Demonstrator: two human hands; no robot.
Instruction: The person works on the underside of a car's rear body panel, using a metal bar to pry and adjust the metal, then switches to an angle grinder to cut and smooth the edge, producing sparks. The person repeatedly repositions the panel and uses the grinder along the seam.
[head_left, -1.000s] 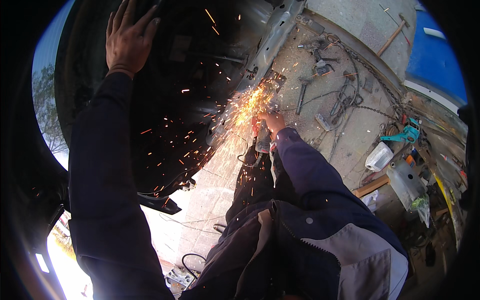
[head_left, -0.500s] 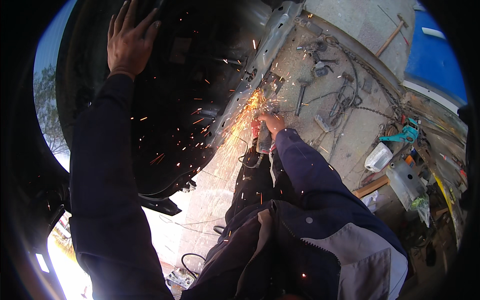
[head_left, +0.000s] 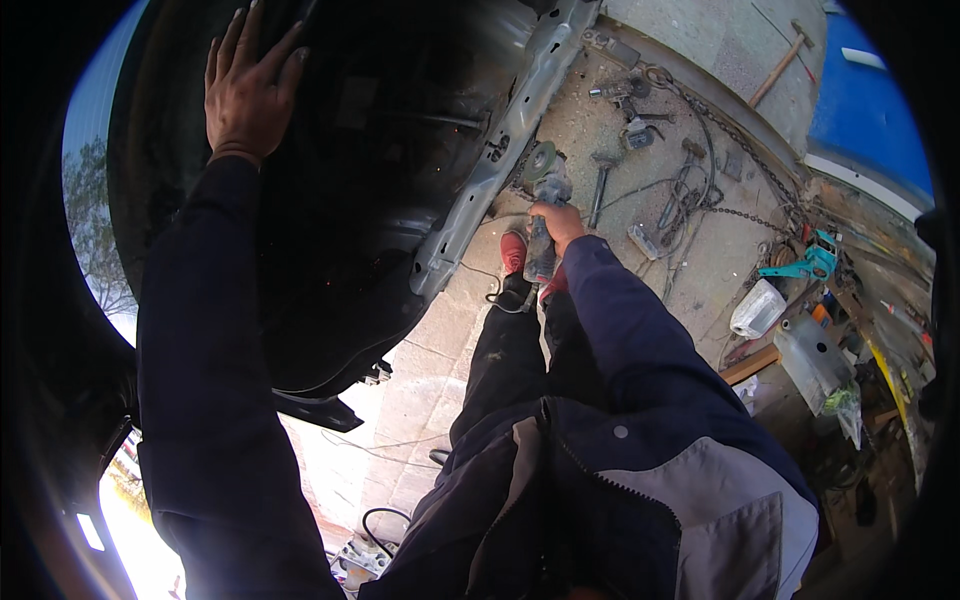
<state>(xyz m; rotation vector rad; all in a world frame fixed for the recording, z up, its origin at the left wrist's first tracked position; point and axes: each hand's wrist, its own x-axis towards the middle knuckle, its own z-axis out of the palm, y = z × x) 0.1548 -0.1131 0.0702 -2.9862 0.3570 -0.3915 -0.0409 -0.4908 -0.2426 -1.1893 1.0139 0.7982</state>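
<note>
An angle grinder (head_left: 541,243) is gripped in my right hand (head_left: 562,224), its body hanging down above my red shoes. The grinder's round disc (head_left: 541,160) sits just right of a grey metal sill (head_left: 478,190) with holes along it; a small gap shows between disc and sill. My left hand (head_left: 248,105) is raised at the upper left, fingers spread, against a dark vehicle body (head_left: 350,200). Whether that palm presses on the surface cannot be made out. From the grinder's lower end a dark cord (head_left: 512,303) loops near my feet.
Right of the sill, a hammer (head_left: 601,188), a chain (head_left: 745,213) and several metal tools lie on the concrete floor. A long-handled hammer (head_left: 778,75) lies farther off. A teal tool (head_left: 805,262), a white container (head_left: 758,308) and a wooden block (head_left: 750,365) crowd the right side.
The stream of sparks has stopped. My right hand has drawn the grinder slightly right, off the sill, and its disc now shows plainly. My left hand has shifted slightly left.
</note>
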